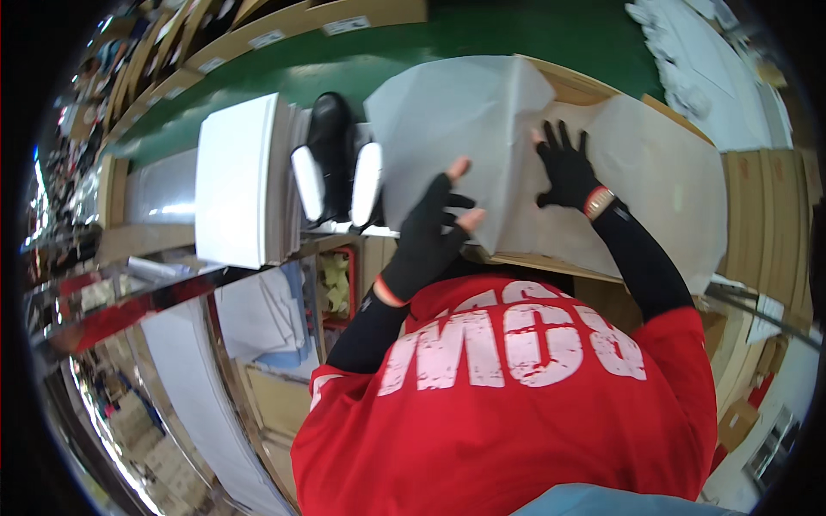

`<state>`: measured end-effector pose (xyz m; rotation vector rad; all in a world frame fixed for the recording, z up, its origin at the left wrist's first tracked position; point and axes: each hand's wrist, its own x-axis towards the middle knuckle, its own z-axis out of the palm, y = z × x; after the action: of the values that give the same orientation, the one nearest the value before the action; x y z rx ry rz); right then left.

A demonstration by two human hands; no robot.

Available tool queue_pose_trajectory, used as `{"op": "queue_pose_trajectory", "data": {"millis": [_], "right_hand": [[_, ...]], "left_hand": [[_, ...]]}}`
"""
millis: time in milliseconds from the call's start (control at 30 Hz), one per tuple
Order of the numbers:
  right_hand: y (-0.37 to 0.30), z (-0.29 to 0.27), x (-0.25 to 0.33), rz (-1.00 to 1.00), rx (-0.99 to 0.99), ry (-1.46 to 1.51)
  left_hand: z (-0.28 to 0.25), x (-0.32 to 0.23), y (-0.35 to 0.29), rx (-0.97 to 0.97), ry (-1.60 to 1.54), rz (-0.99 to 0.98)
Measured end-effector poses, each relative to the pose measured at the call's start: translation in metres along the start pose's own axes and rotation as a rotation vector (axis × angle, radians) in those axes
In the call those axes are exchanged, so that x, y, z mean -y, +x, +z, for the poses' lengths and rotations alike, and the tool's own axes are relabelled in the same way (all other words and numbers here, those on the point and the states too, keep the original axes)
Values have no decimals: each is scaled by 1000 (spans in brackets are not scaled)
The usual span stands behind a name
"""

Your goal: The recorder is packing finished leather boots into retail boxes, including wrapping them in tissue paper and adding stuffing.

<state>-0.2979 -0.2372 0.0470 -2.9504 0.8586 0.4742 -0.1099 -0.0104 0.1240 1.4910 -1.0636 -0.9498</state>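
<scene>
A large sheet of thin whitish paper lies in and over a cardboard box, its left part standing up and spreading past the box's left side. My right hand, in a black glove, rests on the paper near the middle crease with its fingers spread. Over the paper's lower left is my left hand, gloved in black with some bare fingertips. Its fingers are apart and hold nothing; whether they touch the paper I cannot tell. Just left of the paper stands black footwear with white pieces on either side.
Left of the footwear stands a thick stack of white sheets or flat boxes. Brown flat cartons are stacked at the right. Open cardboard boxes line the far left, beyond a green surface. A metal rail runs at the left.
</scene>
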Motion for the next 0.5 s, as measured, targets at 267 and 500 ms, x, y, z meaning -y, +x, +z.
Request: {"op": "queue_pose_trajectory", "data": {"millis": [267,500], "right_hand": [[-11,5,21,36,315,-62],[-48,-32,23,-77,11,209]], "left_hand": [[-142,54,-70,-522,379,-17],[-166,70,-33,-838,717,-202]]}}
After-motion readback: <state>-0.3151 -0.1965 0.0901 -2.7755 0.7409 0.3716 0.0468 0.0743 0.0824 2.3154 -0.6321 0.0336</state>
